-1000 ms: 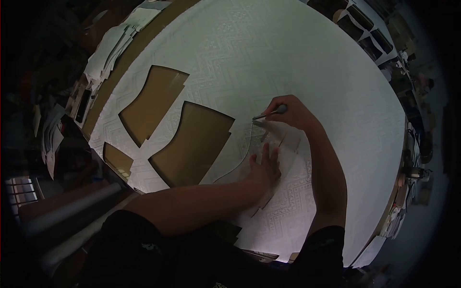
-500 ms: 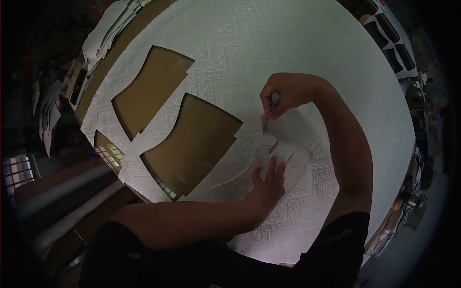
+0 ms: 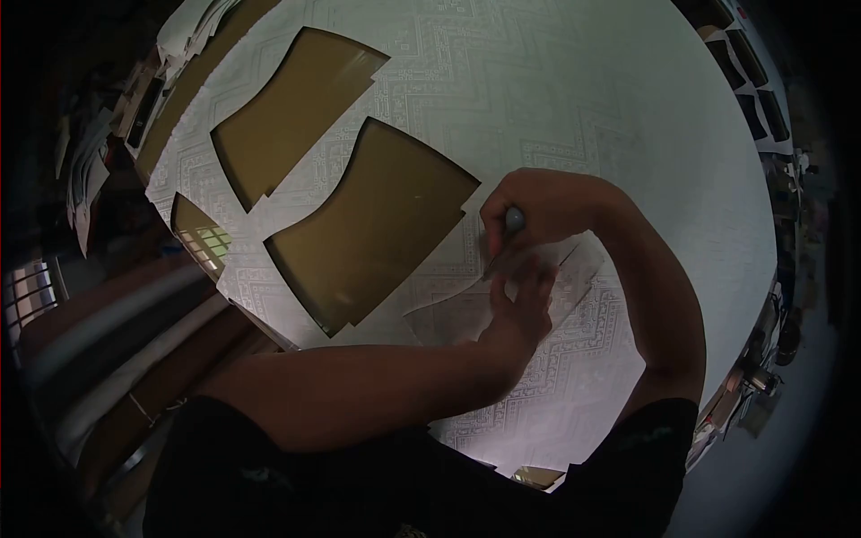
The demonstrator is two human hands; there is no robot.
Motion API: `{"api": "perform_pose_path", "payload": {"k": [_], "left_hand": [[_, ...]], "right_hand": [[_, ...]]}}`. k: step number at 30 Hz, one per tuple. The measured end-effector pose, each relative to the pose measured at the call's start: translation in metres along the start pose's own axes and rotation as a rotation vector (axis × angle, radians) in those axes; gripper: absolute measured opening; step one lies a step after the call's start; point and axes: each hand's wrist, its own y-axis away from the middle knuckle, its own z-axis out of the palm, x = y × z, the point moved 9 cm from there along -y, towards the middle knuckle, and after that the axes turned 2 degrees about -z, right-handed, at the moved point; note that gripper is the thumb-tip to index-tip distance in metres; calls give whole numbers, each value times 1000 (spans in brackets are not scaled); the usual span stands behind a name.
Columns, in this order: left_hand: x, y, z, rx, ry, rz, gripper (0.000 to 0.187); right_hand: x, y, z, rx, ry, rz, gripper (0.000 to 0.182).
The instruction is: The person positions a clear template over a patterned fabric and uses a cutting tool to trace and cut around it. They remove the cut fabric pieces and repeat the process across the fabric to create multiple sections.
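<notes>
A large white patterned sheet [image 3: 574, 90] covers the table. My left hand [image 3: 520, 309] lies flat, fingers spread, on a clear curved template [image 3: 448, 314] laid on the sheet. My right hand [image 3: 529, 211] is closed around a thin cutting tool [image 3: 504, 240] with a rounded grey handle, its tip pointing down at the template's left edge just above my left fingers. Both forearms reach in from the bottom.
Three shaped holes [image 3: 372, 229] cut in the sheet show the brown table beneath, left of my hands. Stacks of white cut pieces [image 3: 193, 27] lie along the top-left table edge. Dark clutter [image 3: 771, 117] lines the right edge.
My right hand has drawn the tool downward along the template edge towards my left hand. The view has shifted so the cut holes sit higher and closer.
</notes>
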Motion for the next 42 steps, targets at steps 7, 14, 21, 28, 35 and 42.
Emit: {"api": "perform_pose_path", "payload": {"k": [7, 14, 21, 28, 35, 42], "left_hand": [[6, -4, 12, -178, -46, -53, 63], [40, -20, 99, -269, 125, 40, 68], [53, -31, 134, -58, -311, -48, 68], [16, -53, 114, 565, -947, -239, 67], [-14, -6, 2, -52, 41, 213, 85], [-14, 8, -20, -220, -36, 323, 142]], "right_hand": [[-12, 17, 36, 220, -98, 60, 16], [-18, 4, 78, 413, -173, -20, 12], [-60, -26, 93, 299, -113, -75, 16], [-58, 104, 60, 1267, -276, -224, 14], [-2, 203, 206, 2063, -930, -270, 21], [14, 199, 355, 2313, -977, -207, 28]]}}
